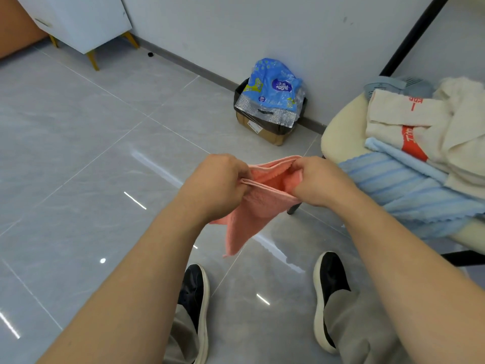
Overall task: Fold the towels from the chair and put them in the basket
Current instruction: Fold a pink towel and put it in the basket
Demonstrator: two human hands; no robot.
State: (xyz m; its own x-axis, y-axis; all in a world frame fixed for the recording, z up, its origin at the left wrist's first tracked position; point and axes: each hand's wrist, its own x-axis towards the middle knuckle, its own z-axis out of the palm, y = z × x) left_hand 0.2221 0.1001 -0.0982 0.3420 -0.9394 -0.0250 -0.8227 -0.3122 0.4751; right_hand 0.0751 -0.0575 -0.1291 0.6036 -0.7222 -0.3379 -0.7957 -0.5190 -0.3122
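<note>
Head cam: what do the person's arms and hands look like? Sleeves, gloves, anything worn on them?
Left hand and right hand are bare, no gloves. Left forearm and right forearm are uncovered to the frame edge; no sleeve in view. No watch, ring, bracelet or marking shows on the visible sides.

A home room: glossy tiled floor (78,153), white cabinet (81,19), towel-heaped chair (341,132).
</note>
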